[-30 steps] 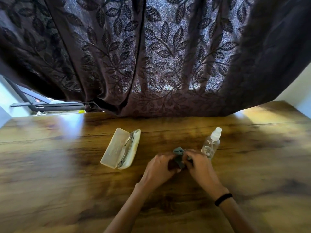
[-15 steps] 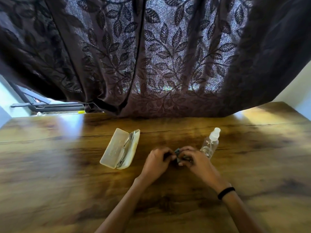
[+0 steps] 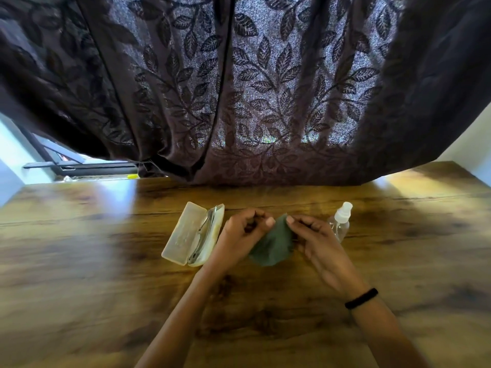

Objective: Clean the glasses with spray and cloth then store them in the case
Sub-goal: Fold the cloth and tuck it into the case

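- Two hands worked one thing: the left hand (image 3: 239, 235) and right hand (image 3: 318, 245) each pinched an upper edge of the cloth (image 3: 273, 245), spread between them just above the counter (image 3: 79, 261).
- Fingers (image 3: 269, 222) of the left hand were closed on the cloth's left edge, thumb to forefinger; those of the right were closed on its right edge, the other fingers loosely curled. Neither hand held anything else.
- Judged from this, the step in hand was opening out the cloth, an early stage; no spraying or wiping looked started.
- Glasses (image 3: 203, 232) lay in the open case (image 3: 183, 235), just left of the left hand and untouched by either hand.
- Spray bottle (image 3: 341, 221) stood upright just beyond the right hand, partly hidden by it; whether they touched could not be told.
- Next move probably called for freeing one hand, leaving the cloth in the other or on the counter, then lifting the glasses out by the frame, not the lenses.
- Reaching for the bottle would need care, since it stood close enough to be knocked over.
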The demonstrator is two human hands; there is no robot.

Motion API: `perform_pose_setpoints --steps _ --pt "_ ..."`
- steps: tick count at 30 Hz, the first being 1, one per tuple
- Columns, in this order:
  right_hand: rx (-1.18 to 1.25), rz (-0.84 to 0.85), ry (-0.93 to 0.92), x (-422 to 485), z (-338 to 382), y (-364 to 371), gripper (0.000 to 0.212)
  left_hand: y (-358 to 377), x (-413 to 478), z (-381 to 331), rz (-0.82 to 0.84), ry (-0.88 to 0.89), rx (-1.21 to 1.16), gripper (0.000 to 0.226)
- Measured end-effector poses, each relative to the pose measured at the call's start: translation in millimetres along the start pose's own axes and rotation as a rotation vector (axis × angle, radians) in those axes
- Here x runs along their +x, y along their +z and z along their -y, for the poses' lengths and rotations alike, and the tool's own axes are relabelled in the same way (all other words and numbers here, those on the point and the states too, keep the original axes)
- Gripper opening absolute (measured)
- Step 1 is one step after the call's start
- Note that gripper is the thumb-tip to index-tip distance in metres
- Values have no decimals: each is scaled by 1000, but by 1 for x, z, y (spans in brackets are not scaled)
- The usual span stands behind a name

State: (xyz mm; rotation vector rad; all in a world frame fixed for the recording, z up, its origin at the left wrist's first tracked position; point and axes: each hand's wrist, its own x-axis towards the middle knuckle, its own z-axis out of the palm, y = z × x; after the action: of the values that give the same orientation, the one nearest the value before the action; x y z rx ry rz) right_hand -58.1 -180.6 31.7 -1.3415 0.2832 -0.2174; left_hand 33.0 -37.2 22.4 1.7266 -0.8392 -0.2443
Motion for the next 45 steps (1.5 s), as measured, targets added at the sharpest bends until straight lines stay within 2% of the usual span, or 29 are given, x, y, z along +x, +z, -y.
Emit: perform_pose_setpoints --steps 2,5,7,12,16,19,24,30,33,35,38,41,45 --pt "13 -21 4 1 2 1 21 -1 -1 -2 56 -35 -2 29" --pt "24 -13 -3 0 4 2 18 -2 -4 1 75 -37 24 22" --pt "60 -3 9 0 4 3 17 -2 -5 1 33 -33 53 15" --pt "64 5 48 -2 6 5 21 5 -8 -10 -125 112 27 26" --pt "135 17 71 -3 7 10 15 8 -6 -17 -167 213 3 27" --pt "213 5 99 -3 9 12 19 9 -5 -18 -177 226 37 30" --pt "264 -26 153 -2 9 15 19 7 -7 -15 -203 288 211 29" --pt "286 -33 170 1 3 16 25 8 -11 -11 -275 507 530 16" --pt "275 -30 161 1 4 17 18 9 -12 -11 -292 487 487 14" --pt "279 -77 166 3 4 15 21 8 -13 -12 -301 452 436 14" --pt "327 -163 164 2 4 12 18 6 -15 -14 -337 352 216 15" --pt "425 -247 124 -1 6 8 8 0 -16 -12 -419 207 14 28" --pt "436 -318 44 -3 7 5 10 -13 -14 -4 -544 125 7 29"
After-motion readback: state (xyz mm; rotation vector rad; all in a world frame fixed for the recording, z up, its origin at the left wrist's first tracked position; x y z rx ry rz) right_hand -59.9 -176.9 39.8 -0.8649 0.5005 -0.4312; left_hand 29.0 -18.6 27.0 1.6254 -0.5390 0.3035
